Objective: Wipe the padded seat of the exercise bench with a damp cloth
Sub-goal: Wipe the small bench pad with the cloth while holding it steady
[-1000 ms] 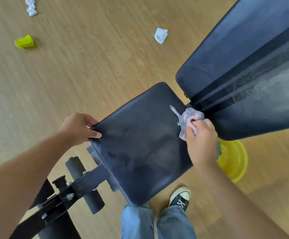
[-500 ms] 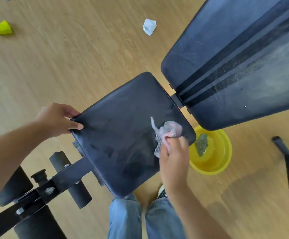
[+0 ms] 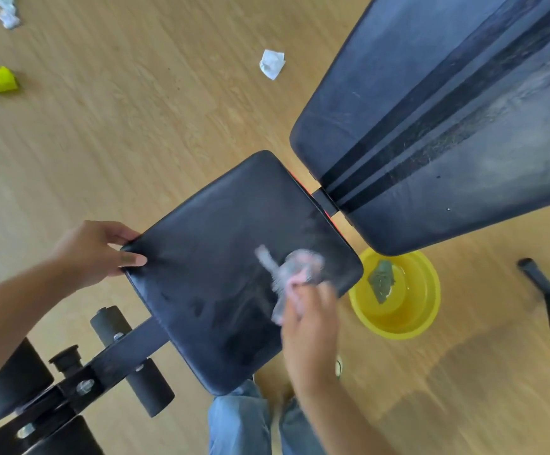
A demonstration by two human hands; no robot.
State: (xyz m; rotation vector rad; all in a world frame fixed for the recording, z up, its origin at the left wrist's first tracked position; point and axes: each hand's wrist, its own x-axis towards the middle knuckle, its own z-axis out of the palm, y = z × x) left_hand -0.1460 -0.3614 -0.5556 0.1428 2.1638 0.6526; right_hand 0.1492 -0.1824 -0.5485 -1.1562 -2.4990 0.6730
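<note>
Right hand (image 3: 311,326): fingers closed around a bunched pink-and-grey cloth (image 3: 295,269), pressed to the black padded seat (image 3: 221,257) near its right rear corner; blurred. Left hand (image 3: 93,252): grips the seat's front-left corner, thumb on top, fingers curled under the edge. Yellow bowl (image 3: 411,323) on the wood floor (image 3: 119,133), just beside the seat, holds shallow clear liquid and a grey-green rag (image 3: 382,280). Backrest (image 3: 447,126) overhangs the bowl's rim.

The middle and lower left of the seat pad (image 3: 221,257) lie bare. The raised backrest (image 3: 431,126) walls off the upper right; a yellow basin (image 3: 398,323) sits just beside the pad's right corner, foam rollers (image 3: 132,359) crowd the lower left.
</note>
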